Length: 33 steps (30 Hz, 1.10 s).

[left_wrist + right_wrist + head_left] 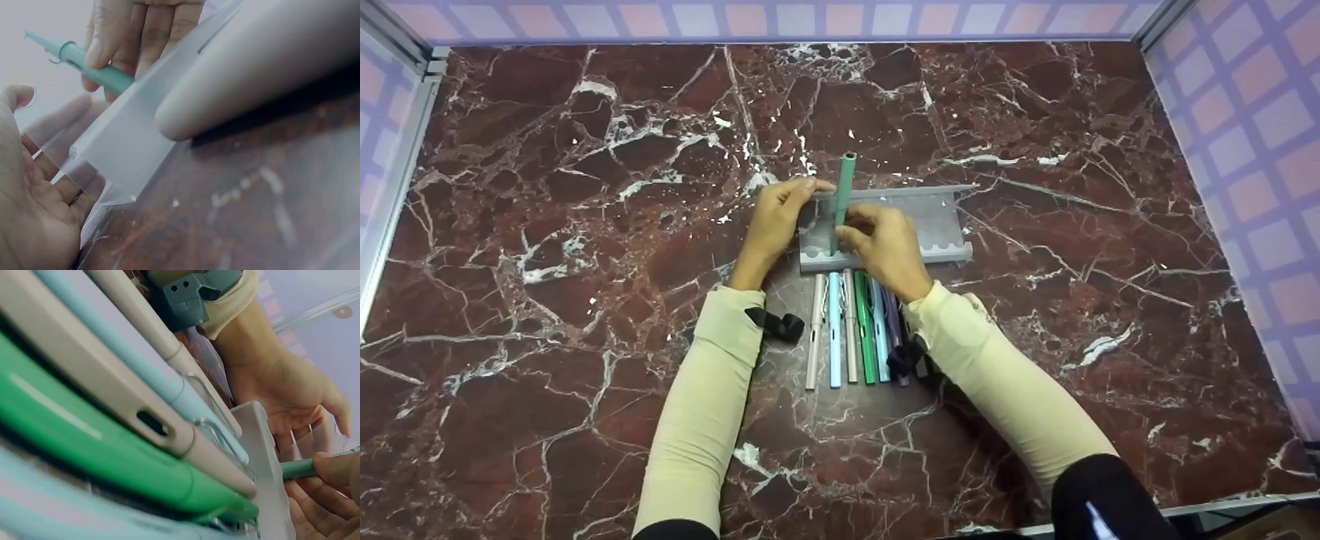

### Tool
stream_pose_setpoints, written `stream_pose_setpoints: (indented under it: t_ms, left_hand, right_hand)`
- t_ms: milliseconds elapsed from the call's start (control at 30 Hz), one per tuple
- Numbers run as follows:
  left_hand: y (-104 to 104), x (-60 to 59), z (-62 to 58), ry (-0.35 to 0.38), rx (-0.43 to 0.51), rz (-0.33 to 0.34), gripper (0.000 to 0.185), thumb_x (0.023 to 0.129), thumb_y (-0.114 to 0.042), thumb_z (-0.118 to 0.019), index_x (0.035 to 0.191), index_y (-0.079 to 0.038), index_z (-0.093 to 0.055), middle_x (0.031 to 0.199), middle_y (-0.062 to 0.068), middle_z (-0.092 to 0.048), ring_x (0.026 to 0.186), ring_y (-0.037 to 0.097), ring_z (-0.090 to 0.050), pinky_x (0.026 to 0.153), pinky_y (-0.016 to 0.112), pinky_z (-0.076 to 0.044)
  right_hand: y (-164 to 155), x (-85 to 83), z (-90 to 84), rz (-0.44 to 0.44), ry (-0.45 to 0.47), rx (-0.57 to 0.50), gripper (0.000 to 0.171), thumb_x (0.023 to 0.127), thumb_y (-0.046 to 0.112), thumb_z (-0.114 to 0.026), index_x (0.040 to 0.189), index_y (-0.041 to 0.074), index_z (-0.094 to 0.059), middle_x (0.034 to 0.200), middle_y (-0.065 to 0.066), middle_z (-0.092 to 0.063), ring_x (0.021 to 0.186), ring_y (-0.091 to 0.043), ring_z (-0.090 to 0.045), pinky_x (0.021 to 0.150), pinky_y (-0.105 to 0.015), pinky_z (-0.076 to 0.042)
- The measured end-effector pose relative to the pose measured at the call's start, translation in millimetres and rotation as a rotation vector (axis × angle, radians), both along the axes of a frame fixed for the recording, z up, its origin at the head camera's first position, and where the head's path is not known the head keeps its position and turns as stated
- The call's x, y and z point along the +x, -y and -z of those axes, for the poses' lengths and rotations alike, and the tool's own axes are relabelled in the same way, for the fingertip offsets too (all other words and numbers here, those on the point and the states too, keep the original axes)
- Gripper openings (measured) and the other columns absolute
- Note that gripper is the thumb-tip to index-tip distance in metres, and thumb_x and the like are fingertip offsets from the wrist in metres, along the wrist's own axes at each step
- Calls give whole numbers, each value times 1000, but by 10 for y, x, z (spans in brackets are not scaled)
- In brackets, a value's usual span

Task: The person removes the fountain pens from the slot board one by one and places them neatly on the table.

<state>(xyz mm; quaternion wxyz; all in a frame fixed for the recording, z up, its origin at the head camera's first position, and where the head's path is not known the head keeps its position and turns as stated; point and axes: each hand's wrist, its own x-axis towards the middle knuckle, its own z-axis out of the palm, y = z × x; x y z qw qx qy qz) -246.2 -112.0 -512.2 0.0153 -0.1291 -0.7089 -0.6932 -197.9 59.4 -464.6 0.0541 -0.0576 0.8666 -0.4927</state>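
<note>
Here, teal pen (843, 201) pinched upright in right hand (885, 247), over rack (937, 221).

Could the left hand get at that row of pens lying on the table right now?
Probably yes. The left hand only rests on the end of the grey rack, and the row of pens lies uncovered beside its wrist. The right hand holds the teal pen.
</note>
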Motion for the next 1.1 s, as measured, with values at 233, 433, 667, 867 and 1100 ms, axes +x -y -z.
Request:
stream_pose_setpoints:
  t_ms: [233, 433, 667, 867, 1100]
  left_hand:
    - [10, -3, 6, -21, -27, 1, 33, 103, -15, -47, 103, 2, -75, 107, 19, -74, 83, 30, -63, 78, 30, -51]
    - [16, 4, 4, 8, -16, 2, 33, 104, -18, -47, 103, 0, -76, 100, 26, -72, 60, 24, -51, 55, 25, -44]
    - [14, 7, 5, 29, 3, 0, 33, 104, -18, -49, 103, 0, -76, 93, 28, -69, 57, 22, -49, 53, 24, -43]
    - [2, 4, 3, 33, 12, 4, 32, 104, -19, -49, 103, -2, -76, 93, 30, -68, 57, 21, -49, 51, 22, -42]
    - [-1, 0, 1, 9, -12, 7, 33, 104, -18, -48, 102, -2, -76, 101, 18, -74, 71, 29, -57, 63, 27, -47]
  right_hand:
    - [-171, -12, -23, 45, 10, 5, 21, 91, 8, -72, 111, 1, -72, 103, -13, -75, 87, -20, -72, 75, -25, -59]
    - [-345, -20, -2, 71, -13, 18, 21, 91, 7, -72, 111, 0, -73, 100, -14, -75, 84, -23, -71, 71, -27, -59]
    - [-563, -14, -8, 104, -76, 42, 21, 90, 8, -74, 109, 0, -74, 99, -15, -75, 84, -24, -72, 72, -26, -59]
    - [-771, -5, 13, 132, -107, 51, 20, 90, 9, -74, 107, 0, -75, 97, -14, -76, 81, -22, -72, 69, -22, -58]
    - [-995, 5, 33, 176, -150, 68, 19, 90, 10, -75, 106, 1, -76, 93, -14, -76, 71, -16, -68, 60, -16, -53]
